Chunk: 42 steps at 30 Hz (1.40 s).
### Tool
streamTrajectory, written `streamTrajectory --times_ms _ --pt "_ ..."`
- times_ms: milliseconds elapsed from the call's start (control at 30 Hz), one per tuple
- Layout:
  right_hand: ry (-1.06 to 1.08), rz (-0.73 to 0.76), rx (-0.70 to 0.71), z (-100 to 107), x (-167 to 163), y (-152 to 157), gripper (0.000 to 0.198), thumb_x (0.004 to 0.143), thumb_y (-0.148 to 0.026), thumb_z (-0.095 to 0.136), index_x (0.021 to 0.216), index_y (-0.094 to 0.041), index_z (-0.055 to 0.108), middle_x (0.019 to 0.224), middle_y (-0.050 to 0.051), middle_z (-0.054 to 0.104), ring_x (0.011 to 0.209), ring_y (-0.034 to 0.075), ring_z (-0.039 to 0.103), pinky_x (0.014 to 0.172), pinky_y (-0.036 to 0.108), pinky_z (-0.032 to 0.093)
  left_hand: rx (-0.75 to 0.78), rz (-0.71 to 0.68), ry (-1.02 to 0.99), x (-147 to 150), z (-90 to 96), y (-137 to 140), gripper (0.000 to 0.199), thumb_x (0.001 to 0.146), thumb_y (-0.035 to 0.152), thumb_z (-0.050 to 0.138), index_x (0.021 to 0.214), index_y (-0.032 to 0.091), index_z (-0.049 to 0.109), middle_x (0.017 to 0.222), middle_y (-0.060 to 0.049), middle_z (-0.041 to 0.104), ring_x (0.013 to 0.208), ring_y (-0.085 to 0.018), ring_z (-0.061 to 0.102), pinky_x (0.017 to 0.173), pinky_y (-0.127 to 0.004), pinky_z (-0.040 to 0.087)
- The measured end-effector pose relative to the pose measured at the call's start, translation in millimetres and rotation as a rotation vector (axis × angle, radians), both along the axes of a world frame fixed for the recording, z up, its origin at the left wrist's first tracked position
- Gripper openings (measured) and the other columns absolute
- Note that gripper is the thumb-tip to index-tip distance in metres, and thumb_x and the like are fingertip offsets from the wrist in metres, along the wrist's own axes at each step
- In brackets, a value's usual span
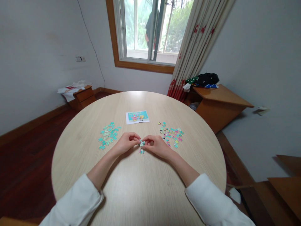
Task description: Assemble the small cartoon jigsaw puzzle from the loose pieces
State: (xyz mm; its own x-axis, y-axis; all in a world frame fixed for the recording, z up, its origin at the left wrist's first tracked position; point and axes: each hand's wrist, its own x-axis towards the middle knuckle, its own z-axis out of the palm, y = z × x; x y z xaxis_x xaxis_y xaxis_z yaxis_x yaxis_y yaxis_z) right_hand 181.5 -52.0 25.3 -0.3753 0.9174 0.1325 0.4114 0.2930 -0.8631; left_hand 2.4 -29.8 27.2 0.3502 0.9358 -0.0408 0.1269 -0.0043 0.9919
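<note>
My left hand (128, 142) and my right hand (154, 145) meet near the middle of the round table. Between their fingertips is a small cluster of jigsaw puzzle pieces (141, 144), which both hands pinch from opposite sides. Just below it on the tabletop lies another small puzzle piece (141, 151), with pink and teal on it. Loose teal and pale puzzle pieces (108, 134) are spread to the left of my left hand. More puzzle pieces (172, 133), in teal, pink and yellow, lie beyond my right hand. How the held pieces join is too small to tell.
A picture card (138, 117) with a teal cartoon scene lies beyond my hands on the pale round table (131, 194). Behind the table are a window (152, 31) and a curtain (199, 40). Wooden cabinets stand left (84, 95) and right (218, 103), with cloths on top.
</note>
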Motion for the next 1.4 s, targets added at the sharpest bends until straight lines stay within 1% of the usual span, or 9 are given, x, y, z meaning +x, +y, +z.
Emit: streamTrajectory --times_ms 167,367,567,1000,1400 --pt "0.010 0.002 -0.024 2.1 -1.1 -1.5 0.018 0.069 -0.021 0.065 0.085 -0.014 0.067 0.064 -0.001 0.058 0.058 0.010 0.050 0.055 0.022 0.039 0.007 -0.060 0.032 -2.2 0.2 -0.1 0.017 0.059 0.025 0.069 0.071 0.014 0.066 0.064 -0.003 0.067 0.057 -0.013 0.058 0.053 -0.023 0.041" --pt "-0.003 0.020 -0.010 0.0 -0.1 -0.7 0.016 0.069 -0.021 0.066 0.083 -0.013 0.066 0.064 -0.001 0.059 0.058 0.009 0.050 0.054 0.021 0.038 0.007 -0.117 0.078 -4.7 1.5 -0.5 0.020 0.061 0.026 0.068 0.074 0.012 0.066 0.061 -0.001 0.064 0.055 -0.010 0.053 0.053 -0.021 0.038" --pt "-0.014 0.030 -0.020 -0.3 0.6 -0.5 0.017 0.070 -0.023 0.066 0.084 -0.013 0.066 0.065 -0.001 0.059 0.059 0.009 0.049 0.055 0.021 0.038 0.025 -0.125 0.133 -5.2 2.8 -0.1 0.024 0.062 0.031 0.068 0.074 0.010 0.066 0.059 -0.001 0.061 0.053 -0.009 0.048 0.050 -0.020 0.034" --pt "-0.009 0.018 -0.005 -0.1 0.9 -0.2 0.017 0.069 -0.023 0.066 0.083 -0.012 0.066 0.065 -0.001 0.057 0.060 0.009 0.048 0.056 0.021 0.038 0.049 -0.131 0.131 -5.3 3.6 -0.1 0.020 0.063 0.029 0.068 0.072 0.011 0.066 0.060 0.000 0.061 0.056 -0.009 0.050 0.054 -0.021 0.037" --pt "-0.002 0.031 -0.009 -2.2 1.9 0.5 0.019 0.069 -0.025 0.067 0.084 -0.013 0.066 0.065 -0.001 0.057 0.060 0.009 0.048 0.056 0.021 0.038 0.046 -0.122 0.120 -5.0 3.8 -0.3 0.020 0.062 0.029 0.068 0.070 0.011 0.067 0.057 0.001 0.059 0.053 -0.008 0.048 0.052 -0.020 0.035"
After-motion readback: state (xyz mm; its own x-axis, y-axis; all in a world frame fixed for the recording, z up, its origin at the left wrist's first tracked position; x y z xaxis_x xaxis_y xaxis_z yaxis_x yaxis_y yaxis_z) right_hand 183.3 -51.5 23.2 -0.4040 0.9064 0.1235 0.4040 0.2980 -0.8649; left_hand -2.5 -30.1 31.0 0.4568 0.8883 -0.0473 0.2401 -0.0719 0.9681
